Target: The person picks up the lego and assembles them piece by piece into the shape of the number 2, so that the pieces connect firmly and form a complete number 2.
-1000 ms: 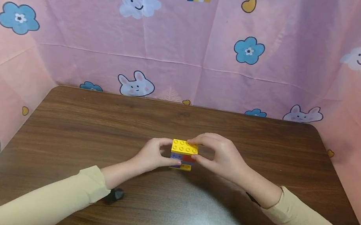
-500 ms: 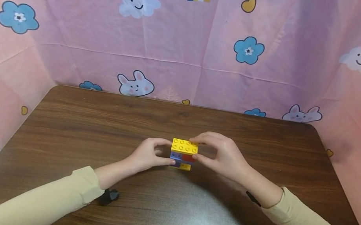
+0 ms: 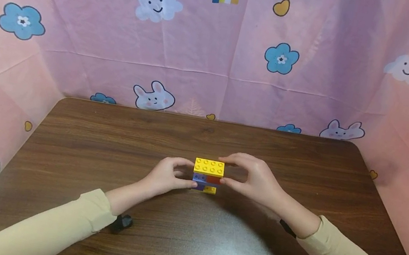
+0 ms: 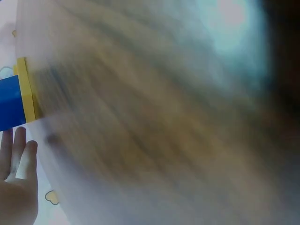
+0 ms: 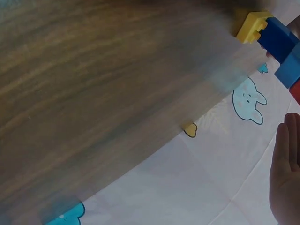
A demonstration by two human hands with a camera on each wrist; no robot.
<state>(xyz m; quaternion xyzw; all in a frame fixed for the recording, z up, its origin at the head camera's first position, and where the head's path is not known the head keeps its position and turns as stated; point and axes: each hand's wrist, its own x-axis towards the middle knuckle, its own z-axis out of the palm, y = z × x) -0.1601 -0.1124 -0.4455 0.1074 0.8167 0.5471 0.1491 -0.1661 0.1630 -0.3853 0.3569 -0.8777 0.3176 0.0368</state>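
A stack of toy building bricks stands on the table: a yellow studded brick on top, blue and red pieces beneath, another yellow one at the bottom. My left hand is at its left end, thumb on the lower blue piece in front and fingers behind. In the left wrist view, those fingertips meet a blue brick. My right hand is spread around the right end, finger and thumb tips at the edge of the upper bricks. The right wrist view shows its straight fingers a little apart from the red brick.
A dark wooden table spreads under both hands. Pink cloth with printed clouds and rabbits hangs along its back and sides. A small black object shows beside the left sleeve, and a dark piece under the right wrist.
My right fingers have slid off the top yellow brick toward the right. My left thumb has drawn back slightly to the left. The stack stays in place.
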